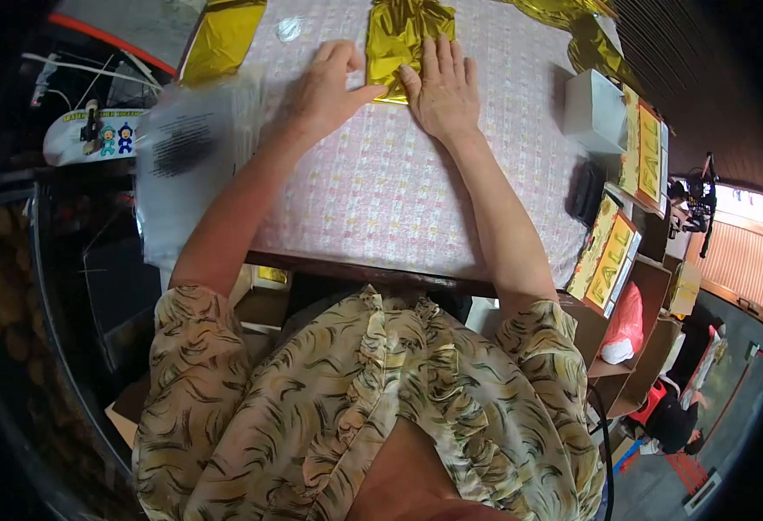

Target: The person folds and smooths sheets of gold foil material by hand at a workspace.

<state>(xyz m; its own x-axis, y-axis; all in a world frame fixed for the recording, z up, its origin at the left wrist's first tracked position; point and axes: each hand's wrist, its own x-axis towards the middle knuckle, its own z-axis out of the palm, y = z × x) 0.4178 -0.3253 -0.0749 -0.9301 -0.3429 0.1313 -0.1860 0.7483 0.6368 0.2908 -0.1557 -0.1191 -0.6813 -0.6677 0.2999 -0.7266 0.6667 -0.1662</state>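
- Foil (388, 48) on the table (355, 191), long axis running away from the person.
- Right hand (447, 102) nearer: spread flat over its near right part.
- Left hand (322, 97) beside it, fingers curled, thumb at the near left corner.

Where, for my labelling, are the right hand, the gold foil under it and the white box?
Right hand (447, 104): head view, back of the hand.
Gold foil (396, 48): head view, crumpled middle.
White box (595, 113): head view, one side.
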